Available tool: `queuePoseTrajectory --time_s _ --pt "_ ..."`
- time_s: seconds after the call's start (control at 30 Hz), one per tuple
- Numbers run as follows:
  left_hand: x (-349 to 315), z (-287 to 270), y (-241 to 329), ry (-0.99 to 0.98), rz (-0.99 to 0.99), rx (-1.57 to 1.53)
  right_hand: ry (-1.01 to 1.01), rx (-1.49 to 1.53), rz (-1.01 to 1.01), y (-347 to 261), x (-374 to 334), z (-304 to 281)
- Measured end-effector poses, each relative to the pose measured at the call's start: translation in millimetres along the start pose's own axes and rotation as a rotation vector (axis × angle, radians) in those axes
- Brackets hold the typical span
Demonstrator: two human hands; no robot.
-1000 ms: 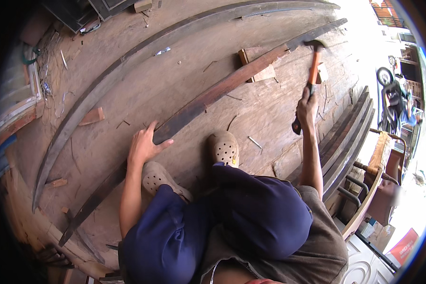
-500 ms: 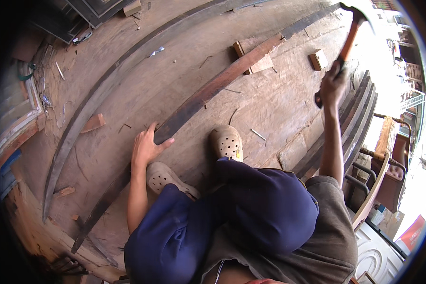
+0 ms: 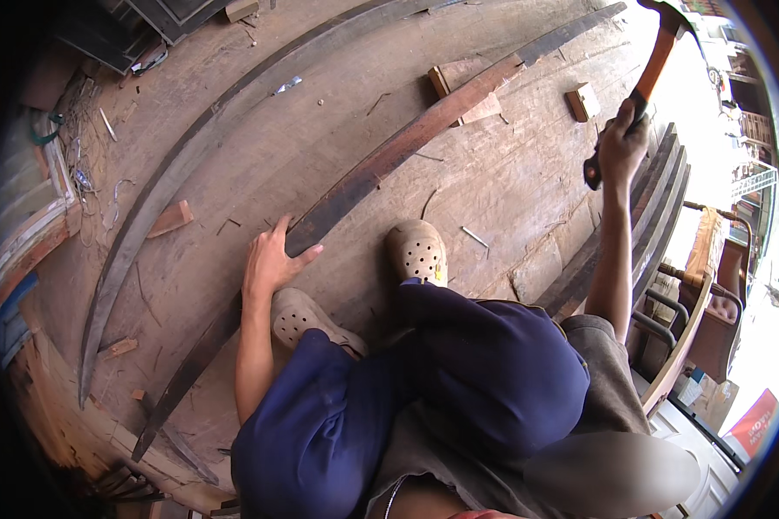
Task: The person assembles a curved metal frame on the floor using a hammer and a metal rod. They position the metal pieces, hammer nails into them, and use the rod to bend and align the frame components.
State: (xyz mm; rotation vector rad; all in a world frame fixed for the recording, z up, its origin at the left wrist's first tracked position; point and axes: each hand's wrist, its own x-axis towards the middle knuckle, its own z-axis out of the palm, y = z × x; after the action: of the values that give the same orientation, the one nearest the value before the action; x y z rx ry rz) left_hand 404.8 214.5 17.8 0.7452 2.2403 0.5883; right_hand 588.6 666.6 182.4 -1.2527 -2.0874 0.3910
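Note:
A long dark wooden beam (image 3: 389,160) slants across the floor from the lower left to the upper right, with a reddish stretch along its middle. My left hand (image 3: 271,259) grips it nearer its lower end, thumb on one side and fingers over the other. In my right hand (image 3: 623,143) is a claw hammer (image 3: 656,67) with an orange and black handle. Its head is in the air, just right of the beam's far end and apart from it. Under the beam's reddish part lies a wood block (image 3: 476,111).
Another long curved beam (image 3: 151,186) lies to the left. Several dark beams (image 3: 653,208) are stacked at the right, beside an upholstered chair (image 3: 725,320). A small wood block (image 3: 582,102), a loose nail (image 3: 474,237) and a wood offcut (image 3: 171,219) lie on the floor around my shoes (image 3: 417,251).
The hammer head has moved off the far end of the beam, rightward and away. My right hand has shifted slightly right and up. My left hand stays on the beam.

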Motion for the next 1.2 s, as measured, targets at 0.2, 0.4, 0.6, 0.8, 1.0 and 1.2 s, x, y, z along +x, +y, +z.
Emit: queuePoseTrajectory --time_s 0.2,0.4,0.6,0.8,1.0,1.2 --pt "2.6 3.6 11.3 -0.017 -0.016 0.024 -0.576 -0.373 0.296 58.9 -33.0 17.7" --pt "-0.5 1.9 -5.5 0.018 0.021 0.033 -0.195 -0.098 0.111 12.6 13.3 -30.7" --pt "3.4 2.6 12.7 -0.048 -0.051 -0.019 0.168 0.011 -0.046 25.6 -9.1 10.3" --pt "3.6 2.0 -1.0 -0.013 -0.025 0.108 -0.661 -0.158 0.470 102.2 -66.6 14.7" --pt "3.0 6.9 -10.4 -0.036 -0.014 0.030 -0.168 0.032 0.158 16.8 -5.2 -46.4" --pt "0.1 0.9 4.2 -0.036 -0.038 -0.014 0.287 0.038 -0.217 39.4 27.8 -10.0"
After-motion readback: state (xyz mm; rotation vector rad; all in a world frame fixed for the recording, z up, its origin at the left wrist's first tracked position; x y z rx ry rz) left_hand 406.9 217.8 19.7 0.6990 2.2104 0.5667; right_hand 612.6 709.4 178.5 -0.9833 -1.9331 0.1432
